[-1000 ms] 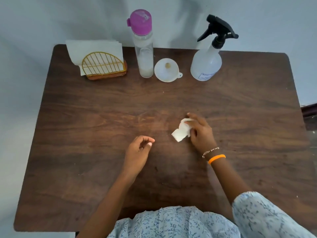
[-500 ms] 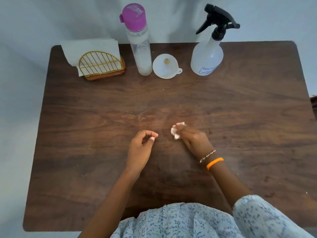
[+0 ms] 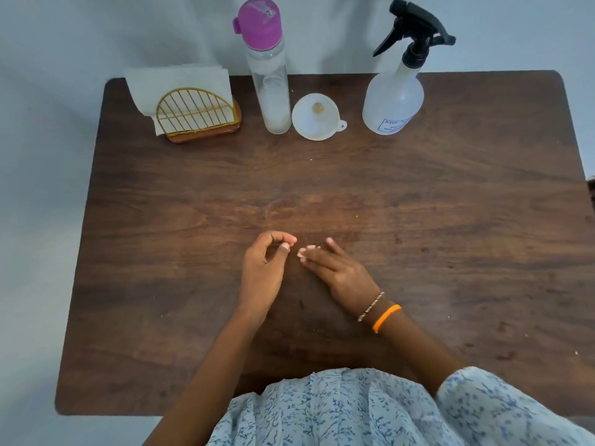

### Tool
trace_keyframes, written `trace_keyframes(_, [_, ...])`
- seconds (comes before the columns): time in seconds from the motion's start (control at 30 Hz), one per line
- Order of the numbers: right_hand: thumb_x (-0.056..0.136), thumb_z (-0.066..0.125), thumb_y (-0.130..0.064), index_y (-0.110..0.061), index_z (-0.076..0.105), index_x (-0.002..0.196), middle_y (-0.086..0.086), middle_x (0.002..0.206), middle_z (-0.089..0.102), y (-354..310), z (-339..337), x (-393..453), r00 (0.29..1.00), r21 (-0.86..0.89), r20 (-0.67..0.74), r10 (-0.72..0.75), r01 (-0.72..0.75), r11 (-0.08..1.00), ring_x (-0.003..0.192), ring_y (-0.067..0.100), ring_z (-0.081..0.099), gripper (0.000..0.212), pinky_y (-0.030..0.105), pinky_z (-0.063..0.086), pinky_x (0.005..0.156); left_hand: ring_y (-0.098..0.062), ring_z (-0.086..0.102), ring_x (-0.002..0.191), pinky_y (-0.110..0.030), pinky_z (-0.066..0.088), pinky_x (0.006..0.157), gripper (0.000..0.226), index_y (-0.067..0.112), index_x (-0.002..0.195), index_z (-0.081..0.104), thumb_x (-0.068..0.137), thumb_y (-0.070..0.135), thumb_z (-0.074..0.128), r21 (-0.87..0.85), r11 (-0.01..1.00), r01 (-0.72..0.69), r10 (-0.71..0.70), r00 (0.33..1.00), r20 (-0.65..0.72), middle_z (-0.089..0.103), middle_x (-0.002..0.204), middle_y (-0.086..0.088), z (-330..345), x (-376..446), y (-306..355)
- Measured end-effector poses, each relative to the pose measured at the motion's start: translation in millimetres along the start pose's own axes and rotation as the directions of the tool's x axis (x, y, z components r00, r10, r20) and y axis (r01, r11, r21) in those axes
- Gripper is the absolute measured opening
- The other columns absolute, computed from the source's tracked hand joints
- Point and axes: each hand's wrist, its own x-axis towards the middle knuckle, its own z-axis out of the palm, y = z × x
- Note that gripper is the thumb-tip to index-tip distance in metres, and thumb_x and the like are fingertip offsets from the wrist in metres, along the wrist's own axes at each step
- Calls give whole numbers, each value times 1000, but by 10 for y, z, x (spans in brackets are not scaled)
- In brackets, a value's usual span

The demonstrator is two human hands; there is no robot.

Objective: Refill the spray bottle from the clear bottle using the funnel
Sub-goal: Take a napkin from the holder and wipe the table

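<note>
Counter (image 3: 450, 204): we look down on a dark wood counter set against a pale wall, and we place everything else by the funnel.
Funnel (image 3: 317, 119): a white funnel rests near the counter's far edge, wide mouth up, with a small tab on its right rim.
Clear bottle (image 3: 272, 88): it stands upright just left of the funnel with a pink cap on; we see a little liquid low inside.
Spray bottle (image 3: 394, 98): a translucent white bottle stands upright to the right of the funnel, apart from it, with its black trigger head screwed on.
Napkin holder (image 3: 196, 115): a gold wire holder on a wooden base sits further left of the funnel, beyond the clear bottle, with white paper napkins in it.
Left hand (image 3: 262, 272): it rests on the counter well in front of the funnel, fingers curled loosely towards the thumb; we see nothing in it.
Right hand (image 3: 338, 272): it lies just beside the left hand, well in front of the funnel, fingers fairly straight and pointing left; a white scrap shows at the fingertips, though we cannot tell whether it is held.
Wrist: a beaded bracelet and an orange band (image 3: 386, 317) circle the right wrist.
Clothing: a pale blue floral garment (image 3: 370, 410) fills the near edge.
</note>
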Motion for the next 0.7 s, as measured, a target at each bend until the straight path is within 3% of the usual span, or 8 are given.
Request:
trace_keyframes(0.1, [88,33,1,-3,56,123,14,131,56,414,-183,35,987,-124,-18,157,-158,980,119,27,55,42,43,23,110,-2,57,88,-11,41,78,22,24,81,64,90,7,53,12,999,32,-32,999,20,65,90,9,20,-4,-8])
trace_keyframes(0.23, [69,23,6,5,47,130,20,138,46,397,-210,370,865,-149,-84,495,-502,852,123,33,49,65,46,22,107,-5,58,95,-15,40,79,22,27,81,64,91,10,53,2,999,51,-51,999,14,65,96,8,62,28,12])
trace_keyframes(0.3, [66,24,7,5,48,128,20,135,49,195,-96,378,917,-130,-21,397,-396,909,121,35,52,66,47,30,104,-3,58,91,-16,39,78,22,25,81,64,90,9,53,-28,998,53,-54,999,-6,65,94,8,61,78,44])
trace_keyframes(0.43, [87,40,0,-7,61,118,8,126,61,109,-86,-89,987,38,150,-60,55,998,118,21,55,38,40,34,108,-1,56,84,-16,41,79,21,22,82,65,90,7,52,-79,996,41,-45,998,-47,65,90,8,-32,169,32])
trace_keyframes(0.5, [97,36,-14,-11,65,113,6,118,66,304,-223,-215,993,27,91,-69,67,997,111,21,60,33,32,31,109,-1,55,82,-16,41,78,23,24,81,64,90,6,52,-101,993,66,-72,996,-60,64,88,9,-88,187,-10])
trace_keyframes(0.57, [96,38,-18,-12,69,106,8,108,70,536,-331,-149,994,-50,-58,97,-100,994,102,26,65,33,27,31,107,-1,55,81,-18,42,78,27,28,78,64,90,6,52,-117,989,90,-98,993,-70,63,86,10,-127,193,-69])
trace_keyframes(0.63, [89,41,-8,-10,73,96,11,99,72,632,-342,63,915,-14,-224,336,-347,938,92,31,69,32,27,33,103,-3,55,82,-20,43,79,30,31,76,64,90,7,52,-131,986,104,-115,990,-78,63,85,9,-164,185,-105])
trace_keyframes(0.7, [84,42,-4,-6,74,89,11,91,73,528,-222,271,850,40,-313,424,-434,900,83,28,70,32,31,35,101,-3,56,83,-21,44,80,30,31,76,64,89,6,52,-134,985,107,-119,989,-90,64,86,9,-189,175,-108])
